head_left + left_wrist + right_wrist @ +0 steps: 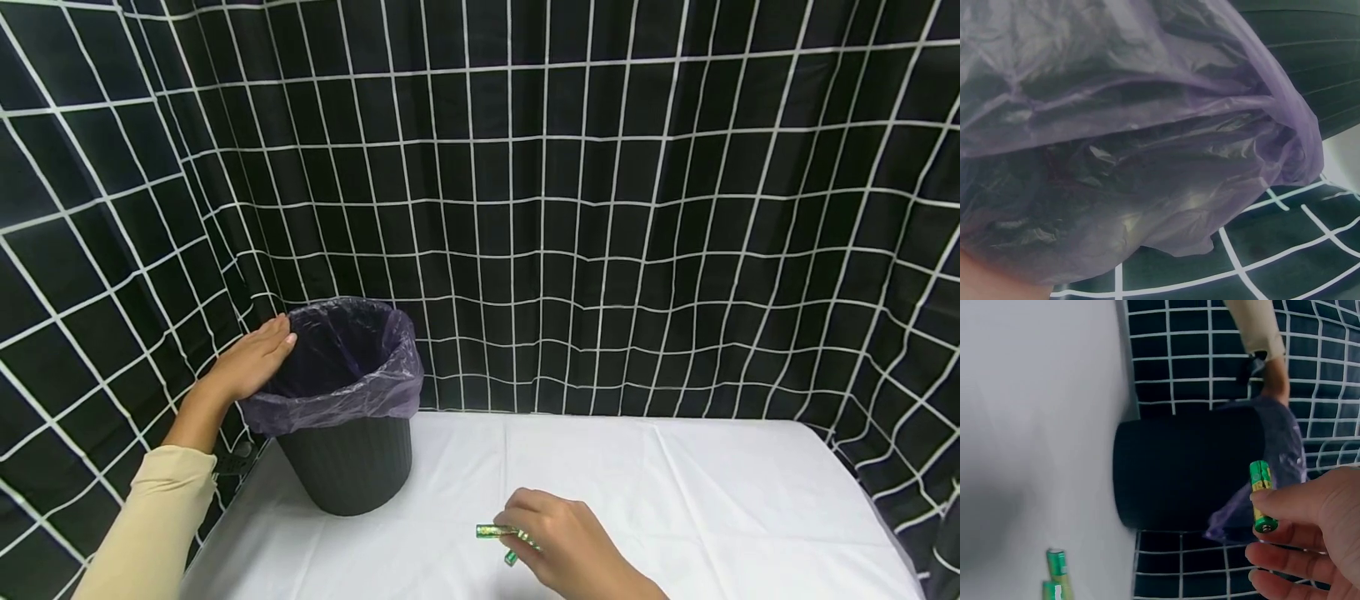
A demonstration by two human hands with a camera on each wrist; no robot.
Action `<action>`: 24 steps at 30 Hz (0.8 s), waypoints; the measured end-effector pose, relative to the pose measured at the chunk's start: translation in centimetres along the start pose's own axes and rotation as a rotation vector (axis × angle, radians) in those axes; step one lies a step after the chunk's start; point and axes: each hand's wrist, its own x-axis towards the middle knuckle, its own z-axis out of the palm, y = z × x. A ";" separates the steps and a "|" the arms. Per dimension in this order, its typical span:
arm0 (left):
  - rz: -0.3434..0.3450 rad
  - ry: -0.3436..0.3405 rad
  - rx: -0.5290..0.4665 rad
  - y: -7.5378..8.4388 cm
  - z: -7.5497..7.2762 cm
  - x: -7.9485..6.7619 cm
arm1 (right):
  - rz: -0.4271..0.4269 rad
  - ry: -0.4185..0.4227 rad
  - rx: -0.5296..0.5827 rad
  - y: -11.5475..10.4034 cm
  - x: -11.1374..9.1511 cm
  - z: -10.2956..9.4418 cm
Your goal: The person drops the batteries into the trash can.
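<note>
A dark ribbed trash bin (351,467) stands at the left of the white table, lined with a translucent purple bag (375,392) folded over its rim. My left hand (253,358) rests on the bin's left rim, its fingers straight and together; the liner hides most of it in the left wrist view. Over the table, my right hand (562,533) pinches a green and yellow battery (1261,500) between thumb and fingers. Below it on the table lie two more green batteries (1057,565), partly hidden by the hand in the head view.
The white cloth-covered table (720,500) stretches to the right of the bin. Black curtain with a white grid (570,208) hangs behind it and along both sides. A small dark object (236,458) sits beside the bin at the table's left edge.
</note>
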 end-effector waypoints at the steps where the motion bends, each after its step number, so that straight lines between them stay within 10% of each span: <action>1: -0.001 -0.003 -0.001 0.0 0.0 0.0 | 0.006 -0.007 -0.001 0.0 0.3 0.0; 24: 0.005 0.002 0.006 -0.1 -0.1 0.0 | -0.039 -0.033 -0.055 0.8 7.2 -1.1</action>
